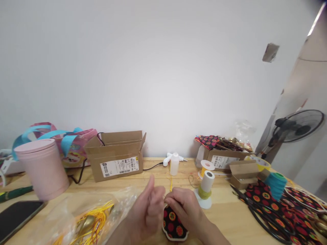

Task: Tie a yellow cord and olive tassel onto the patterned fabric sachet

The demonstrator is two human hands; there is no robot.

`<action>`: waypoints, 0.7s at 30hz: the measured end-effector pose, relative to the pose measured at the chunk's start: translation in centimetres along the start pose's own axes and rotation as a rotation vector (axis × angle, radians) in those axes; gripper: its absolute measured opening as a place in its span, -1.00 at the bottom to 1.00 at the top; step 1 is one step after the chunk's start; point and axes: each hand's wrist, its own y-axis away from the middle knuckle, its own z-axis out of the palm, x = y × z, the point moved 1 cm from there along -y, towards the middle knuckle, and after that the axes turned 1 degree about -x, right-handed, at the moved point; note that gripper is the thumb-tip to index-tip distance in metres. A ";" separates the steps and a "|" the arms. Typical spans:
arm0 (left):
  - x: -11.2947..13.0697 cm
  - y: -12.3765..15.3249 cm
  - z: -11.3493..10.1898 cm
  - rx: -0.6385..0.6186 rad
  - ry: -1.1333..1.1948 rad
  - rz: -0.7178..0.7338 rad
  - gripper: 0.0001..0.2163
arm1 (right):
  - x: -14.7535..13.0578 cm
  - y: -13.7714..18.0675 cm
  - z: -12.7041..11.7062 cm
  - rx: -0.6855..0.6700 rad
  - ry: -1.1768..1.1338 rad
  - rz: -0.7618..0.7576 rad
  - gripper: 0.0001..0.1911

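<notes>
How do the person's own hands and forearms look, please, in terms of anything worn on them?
The left hand and right hand are both bare, without gloves. No sleeves, watch or bracelet show on the visible wrists and forearms. Slight blur makes finer details hard to tell.

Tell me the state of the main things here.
Black floral-patterned fabric piece, top covered by right hand
Large left brown cardboard box, open
Small brown cardboard box, open
Pink cylindrical tub, upright
White plastic bottle, upright
Black rectangular phone, screen dark
Black-handled scissors, lying down
</notes>
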 end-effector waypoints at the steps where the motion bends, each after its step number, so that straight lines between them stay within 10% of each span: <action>1: 0.6 -0.1 0.1 -0.015 0.090 0.076 -0.48 | 0.0 0.0 0.0 -0.010 0.027 -0.002 -0.72; 6: 1.9 -0.3 -0.4 0.069 0.277 0.282 -0.53 | 0.1 -0.1 -0.2 -0.037 0.151 -0.017 -0.78; 14: -0.4 -1.0 -0.4 -0.022 0.047 0.062 -0.56 | 0.8 -0.2 -6.8 0.220 0.542 -0.102 -0.76; 21: -2.1 -1.4 -0.8 -0.026 -0.120 -0.074 -0.52 | 3.4 -3.4 -15.3 0.197 0.513 0.406 -0.84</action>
